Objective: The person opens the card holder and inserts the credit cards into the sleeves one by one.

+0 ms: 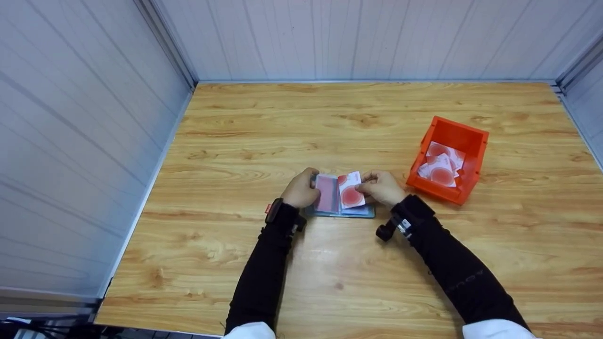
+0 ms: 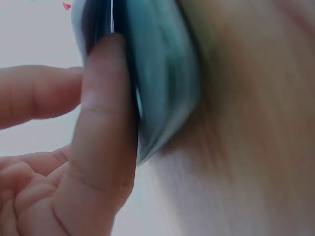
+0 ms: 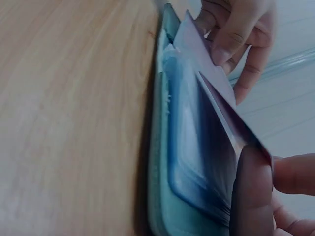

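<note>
A small teal card holder [image 1: 370, 212] with clear sleeves lies open on the table. My left hand [image 1: 300, 189] grips its left side, thumb over the pinkish left page [image 1: 325, 194]. In the left wrist view, a finger presses against the sleeves beside the teal cover [image 2: 167, 69]. My right hand [image 1: 385, 188] pinches a white card [image 1: 351, 192] with a red circle between thumb and fingers, above the right-hand page. Seen from the right wrist, the card [image 3: 238, 125] tilts over a clear sleeve [image 3: 194, 147]; how far it sits inside is unclear.
To the right of my right hand stands an orange bin [image 1: 481, 153] holding several similar red-and-white cards [image 1: 442, 169]. The wood-grain table [image 1: 282, 122] meets pale panel walls at the back and left.
</note>
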Demonstrator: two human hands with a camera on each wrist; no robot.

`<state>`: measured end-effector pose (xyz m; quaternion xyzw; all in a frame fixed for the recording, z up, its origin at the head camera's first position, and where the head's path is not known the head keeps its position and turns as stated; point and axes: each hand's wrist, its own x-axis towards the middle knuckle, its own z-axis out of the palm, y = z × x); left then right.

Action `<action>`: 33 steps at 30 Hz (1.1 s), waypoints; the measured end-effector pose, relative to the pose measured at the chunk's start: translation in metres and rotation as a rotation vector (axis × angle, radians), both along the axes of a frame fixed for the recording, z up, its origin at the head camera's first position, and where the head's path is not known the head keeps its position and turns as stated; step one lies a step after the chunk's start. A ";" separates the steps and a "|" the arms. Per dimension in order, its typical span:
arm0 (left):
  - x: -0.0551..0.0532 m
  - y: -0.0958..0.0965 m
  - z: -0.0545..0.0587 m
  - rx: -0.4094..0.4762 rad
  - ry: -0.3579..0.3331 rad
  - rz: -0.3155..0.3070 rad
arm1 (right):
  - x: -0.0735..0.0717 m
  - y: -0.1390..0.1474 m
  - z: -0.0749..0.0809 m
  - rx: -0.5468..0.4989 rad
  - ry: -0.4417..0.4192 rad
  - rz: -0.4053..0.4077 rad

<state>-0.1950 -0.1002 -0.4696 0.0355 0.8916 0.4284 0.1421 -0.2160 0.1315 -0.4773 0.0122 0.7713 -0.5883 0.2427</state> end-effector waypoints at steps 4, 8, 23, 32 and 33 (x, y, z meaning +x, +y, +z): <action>0.001 0.001 0.002 -0.004 -0.004 0.008 | 0.000 -0.002 -0.001 0.027 -0.005 0.018; 0.001 0.002 0.003 -0.021 -0.003 0.009 | 0.001 -0.004 -0.001 0.036 0.006 0.032; 0.000 0.003 0.003 -0.057 0.020 0.025 | 0.003 -0.011 0.003 0.224 0.120 0.092; 0.001 0.004 0.002 -0.060 0.022 0.034 | 0.006 -0.018 0.001 0.238 0.157 0.089; 0.001 0.004 0.002 -0.060 0.022 0.035 | 0.006 -0.019 0.001 0.231 0.154 0.085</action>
